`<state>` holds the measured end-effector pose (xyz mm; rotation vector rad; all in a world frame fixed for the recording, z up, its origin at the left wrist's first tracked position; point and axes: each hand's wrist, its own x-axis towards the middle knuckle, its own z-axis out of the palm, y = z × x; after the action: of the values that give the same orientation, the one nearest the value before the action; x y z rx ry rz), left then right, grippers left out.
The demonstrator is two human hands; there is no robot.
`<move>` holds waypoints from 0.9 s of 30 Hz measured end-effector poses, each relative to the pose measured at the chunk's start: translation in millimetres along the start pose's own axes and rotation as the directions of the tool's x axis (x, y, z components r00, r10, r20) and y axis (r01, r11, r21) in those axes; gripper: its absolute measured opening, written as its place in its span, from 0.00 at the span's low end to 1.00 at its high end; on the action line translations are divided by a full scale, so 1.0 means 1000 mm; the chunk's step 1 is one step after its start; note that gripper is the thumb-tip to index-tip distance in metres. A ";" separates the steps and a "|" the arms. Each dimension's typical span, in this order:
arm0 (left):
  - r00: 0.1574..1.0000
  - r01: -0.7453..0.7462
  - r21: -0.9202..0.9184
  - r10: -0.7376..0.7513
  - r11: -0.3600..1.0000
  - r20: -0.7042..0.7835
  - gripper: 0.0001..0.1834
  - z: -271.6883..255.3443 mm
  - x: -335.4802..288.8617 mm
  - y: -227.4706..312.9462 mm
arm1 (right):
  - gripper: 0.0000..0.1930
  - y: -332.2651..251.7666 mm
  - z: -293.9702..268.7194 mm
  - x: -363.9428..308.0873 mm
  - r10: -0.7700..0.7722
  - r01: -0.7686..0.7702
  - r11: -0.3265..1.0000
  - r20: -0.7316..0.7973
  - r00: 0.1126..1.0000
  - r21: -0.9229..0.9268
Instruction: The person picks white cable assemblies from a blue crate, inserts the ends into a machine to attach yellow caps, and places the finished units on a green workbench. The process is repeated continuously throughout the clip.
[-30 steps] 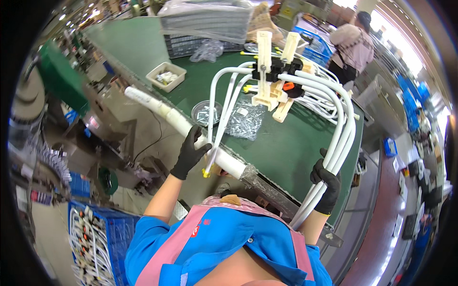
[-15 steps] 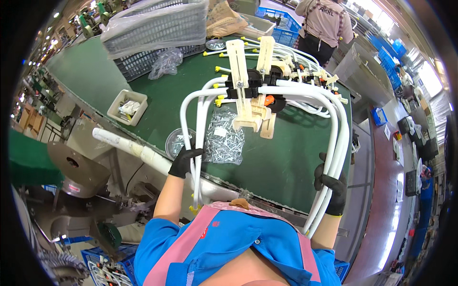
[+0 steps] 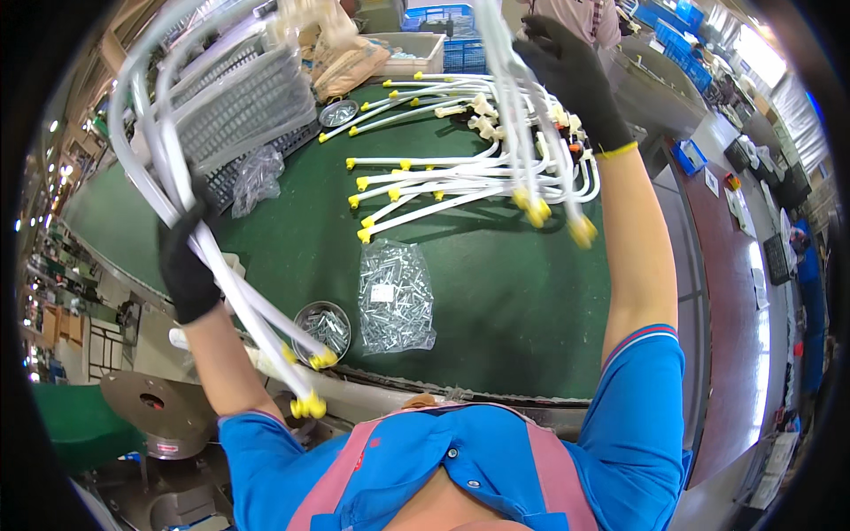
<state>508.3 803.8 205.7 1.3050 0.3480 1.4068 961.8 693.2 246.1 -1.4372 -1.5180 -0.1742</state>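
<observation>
My left grip (image 3: 188, 265) wrapped around white tubes (image 3: 244, 305) with yellow ends, held up at left over green bench (image 3: 505, 305). My right grip (image 3: 568, 75) high beside second, blurred bunch (image 3: 501, 55); can't tell from here whether closed on it. More white tubing (image 3: 465, 162) lies on bench, beyond clear bag of metal fasteners (image 3: 396, 301) and round dish (image 3: 325, 329).

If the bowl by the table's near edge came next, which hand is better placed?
Probably the left hand: in this view it is nearer the bowl, while the right hand is far up the picture. The left's white tubes would need setting down first.
</observation>
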 end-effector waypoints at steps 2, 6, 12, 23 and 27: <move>0.987 -0.152 0.302 0.129 0.941 0.094 0.24 0.044 0.049 0.019 | 0.21 0.003 0.001 0.001 0.013 -0.005 0.996 -0.095 0.995 0.084; 0.812 -0.583 0.671 0.347 0.458 0.468 0.25 0.127 0.143 -0.008 | 0.20 0.010 -0.003 -0.091 -0.163 0.140 0.970 -0.105 0.981 -0.198; 0.506 -0.858 0.457 0.540 0.234 0.673 0.31 0.232 0.157 -0.236 | 0.18 0.012 0.000 -0.291 0.523 -0.524 0.852 0.027 0.852 0.002; 0.499 -0.730 0.481 -0.102 0.485 0.860 0.36 0.262 0.039 -0.402 | 0.15 -0.054 0.029 -0.488 0.875 -0.876 0.481 0.091 0.476 -0.045; 0.474 -0.682 0.551 -0.282 0.482 0.834 0.39 0.246 0.022 -0.382 | 0.14 -0.048 0.049 -0.462 0.861 -0.876 0.483 0.168 0.479 0.022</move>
<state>910.3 837.5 -3.8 2.8755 0.1210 0.4565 802.4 402.4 -82.5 -1.9894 -0.6794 0.6495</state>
